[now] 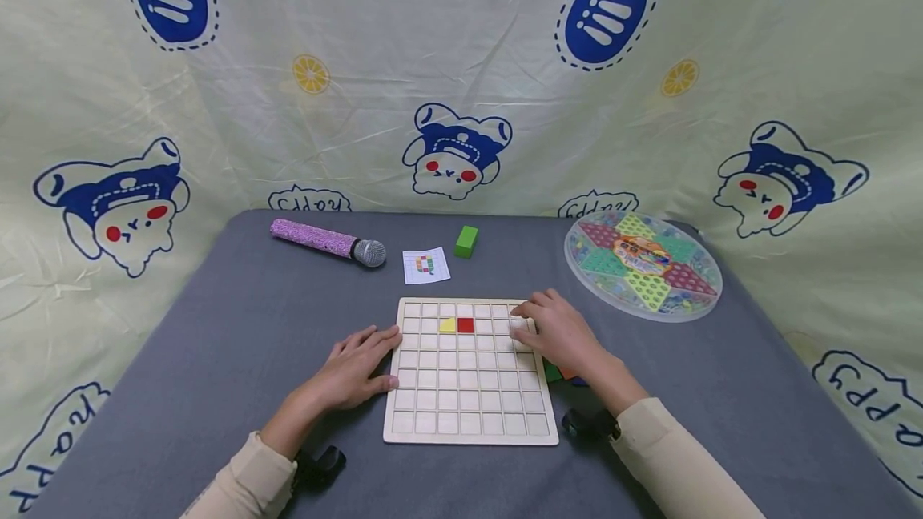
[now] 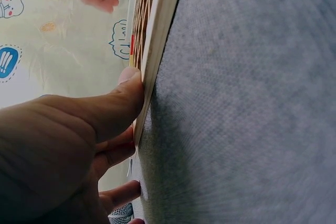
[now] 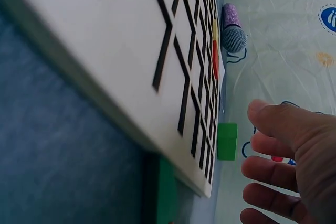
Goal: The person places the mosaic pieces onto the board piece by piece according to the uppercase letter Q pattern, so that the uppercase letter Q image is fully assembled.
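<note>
A pale wooden grid board lies on the table, with a yellow square tile and a red square tile side by side near its far edge. At the board's left edge rests my left hand, its thumb and fingers spread along the side. My right hand hovers over the board's far right part, fingers loosely bent and nothing between them. Partly hidden under my right forearm, green and other coloured pieces lie beside the board's right edge.
Beyond the board lie a small card with a coloured square pattern and a green block. A glittery purple microphone lies at the back left. A round clear case with a star board sits at the back right.
</note>
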Available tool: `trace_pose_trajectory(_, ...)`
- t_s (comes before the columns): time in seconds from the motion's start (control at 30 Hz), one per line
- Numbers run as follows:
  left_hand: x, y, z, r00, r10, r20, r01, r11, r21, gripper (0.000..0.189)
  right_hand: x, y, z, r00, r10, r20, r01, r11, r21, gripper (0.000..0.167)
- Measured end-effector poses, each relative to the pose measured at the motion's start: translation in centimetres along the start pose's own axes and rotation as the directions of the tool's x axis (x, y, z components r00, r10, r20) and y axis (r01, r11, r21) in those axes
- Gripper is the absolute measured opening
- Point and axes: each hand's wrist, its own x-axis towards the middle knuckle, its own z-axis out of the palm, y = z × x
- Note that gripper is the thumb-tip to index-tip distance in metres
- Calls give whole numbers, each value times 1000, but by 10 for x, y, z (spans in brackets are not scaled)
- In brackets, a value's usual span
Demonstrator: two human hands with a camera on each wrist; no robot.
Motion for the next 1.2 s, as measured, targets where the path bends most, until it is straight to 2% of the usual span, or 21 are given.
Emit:
trace_pose_trajectory(0.2,0,-1,0,1000,0,-3,0,1000,1,65,-16,13,0,999,-18,-27,17,1000,-15,31)
trace_pose_trajectory(0.47,2,-1,1,1000,-12,3,12,1000,2,67,-42,20,-11,1000,25,2,-24,1000,-11,29)
trace_pose_trajectory(0.7,1,0,1,1000,-26,10,26,1000,-4,67,-65,28,-15,999,31,-29,-32,999,-16,27)
trace_pose_trajectory(1.0,2,0,0,1000,-6,4,6,1000,-4,66,-90,40,-22,992,122,-28,-124,991,-58,26)
trace_pose_trajectory(1.2,1,-1,1,1000,-17,9,17,1000,2,67,-93,48,-23,982,185,-25,-186,981,-58,27)
